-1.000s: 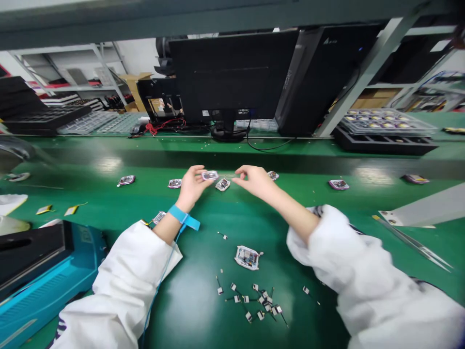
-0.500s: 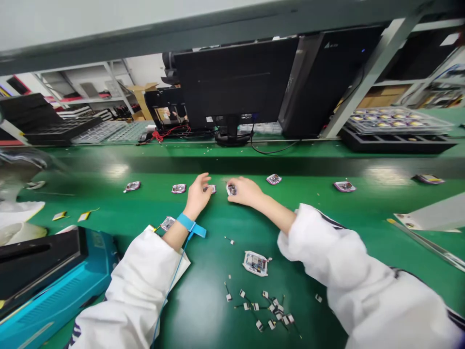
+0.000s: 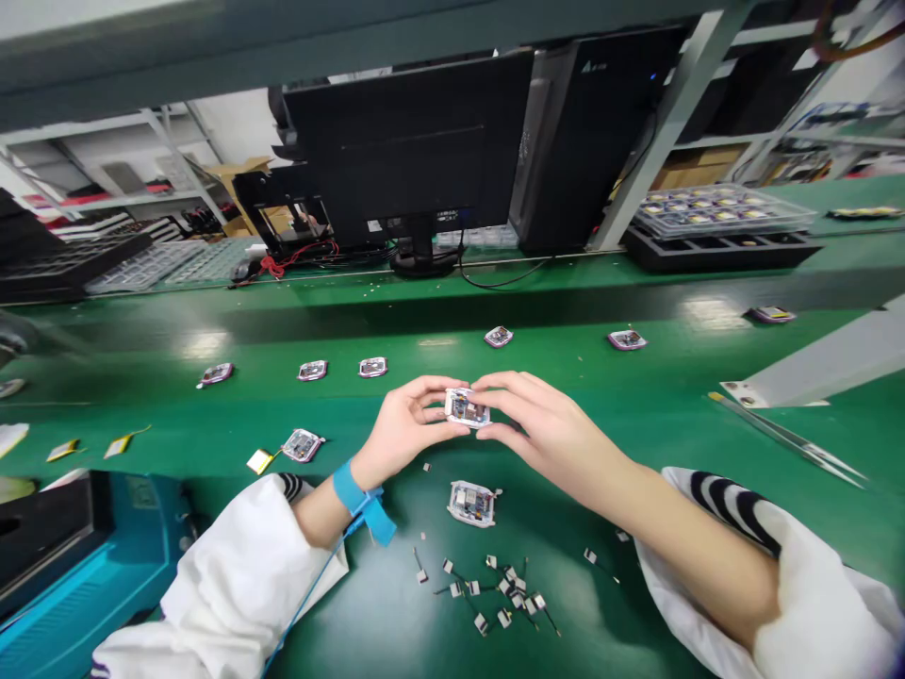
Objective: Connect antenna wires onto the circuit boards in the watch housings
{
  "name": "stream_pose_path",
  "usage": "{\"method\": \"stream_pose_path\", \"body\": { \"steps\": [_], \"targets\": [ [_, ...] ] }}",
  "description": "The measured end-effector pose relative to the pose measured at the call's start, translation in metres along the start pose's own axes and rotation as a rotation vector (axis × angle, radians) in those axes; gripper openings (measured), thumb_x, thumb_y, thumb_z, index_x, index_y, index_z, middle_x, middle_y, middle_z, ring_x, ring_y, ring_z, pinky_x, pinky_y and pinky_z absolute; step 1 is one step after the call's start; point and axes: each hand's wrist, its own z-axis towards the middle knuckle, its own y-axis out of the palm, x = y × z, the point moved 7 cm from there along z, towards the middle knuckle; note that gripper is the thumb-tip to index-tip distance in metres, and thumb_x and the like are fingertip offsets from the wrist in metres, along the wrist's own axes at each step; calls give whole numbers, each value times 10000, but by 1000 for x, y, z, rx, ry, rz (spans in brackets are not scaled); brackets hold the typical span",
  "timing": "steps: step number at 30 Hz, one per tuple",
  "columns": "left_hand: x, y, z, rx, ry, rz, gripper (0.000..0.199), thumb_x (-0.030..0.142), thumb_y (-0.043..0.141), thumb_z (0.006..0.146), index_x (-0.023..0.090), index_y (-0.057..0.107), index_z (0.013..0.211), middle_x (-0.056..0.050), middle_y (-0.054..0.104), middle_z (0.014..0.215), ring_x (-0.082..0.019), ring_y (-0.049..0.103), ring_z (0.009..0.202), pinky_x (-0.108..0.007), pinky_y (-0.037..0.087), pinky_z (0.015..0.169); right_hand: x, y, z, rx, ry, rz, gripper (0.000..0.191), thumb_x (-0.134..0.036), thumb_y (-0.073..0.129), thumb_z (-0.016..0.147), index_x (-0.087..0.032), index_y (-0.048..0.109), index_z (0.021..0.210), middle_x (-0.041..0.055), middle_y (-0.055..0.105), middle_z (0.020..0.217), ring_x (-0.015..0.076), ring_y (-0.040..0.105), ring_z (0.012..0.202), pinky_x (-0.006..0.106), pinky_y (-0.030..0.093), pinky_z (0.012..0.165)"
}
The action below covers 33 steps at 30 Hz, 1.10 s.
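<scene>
Between both hands is a small device casing with a circuit board showing. My left hand grips its left side, with a blue strap around the wrist. On its right side, the fingers of my right hand pinch the edge. Just below lies another open casing with a board inside. Nearer the front is a scatter of small white parts with dark leads. To the left, a casing lies beside a yellow battery.
Several casings lie in a row across the green bench. Tweezers rest at right by a metal bracket. A blue machine stands front left. A monitor and stacked trays are behind.
My right hand has brought the casing from the row toward me, and my left hand has moved from the row to take hold of it too. The camera view has shifted.
</scene>
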Motion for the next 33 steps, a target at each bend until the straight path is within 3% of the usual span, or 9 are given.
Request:
{"method": "stream_pose_path", "body": {
  "steps": [5, 11, 17, 27, 33],
  "targets": [
    [9, 8, -8, 60, 64, 64, 400, 123, 763, 554, 176, 596, 913, -21, 608, 951, -141, 601, 920, -232, 545, 798, -10, -7, -3, 106, -42, -179, 151, -185, 464, 833, -157, 603, 783, 35, 589, 771, 120, 491, 685, 249, 426, 616],
    [12, 12, -12, 60, 86, 130, 397, 119, 765, 549, 189, 612, 908, -5, 591, 943, -125, 597, 914, -205, 541, 811, -16, -6, -3, 80, -26, -292, 148, -179, 458, 831, -144, 563, 733, 40, 568, 721, 130, 490, 680, 259, 382, 603],
    [14, 15, -12, 37, 29, 141, 433, 135, 764, 553, 172, 570, 938, -25, 646, 954, -132, 628, 877, -224, 548, 810, -27, -14, -5, 191, -194, -403, 111, -136, 488, 800, -150, 597, 785, 27, 588, 697, 125, 458, 636, 256, 356, 584],
    [12, 17, -13, -32, -22, 168, 406, 177, 769, 549, 158, 599, 918, -33, 666, 947, -169, 647, 862, -273, 544, 842, -24, -13, -6, 212, -210, -356, 109, -163, 518, 793, -162, 601, 722, 19, 592, 689, 113, 433, 613, 257, 359, 563],
    [11, 18, -14, -28, -14, 182, 391, 193, 774, 539, 148, 590, 881, -24, 668, 871, -175, 653, 826, -297, 550, 829, -17, -12, -10, 275, -142, -206, 135, -140, 501, 808, -155, 605, 893, 29, 642, 804, 106, 513, 694, 244, 425, 620]
  ]
}}
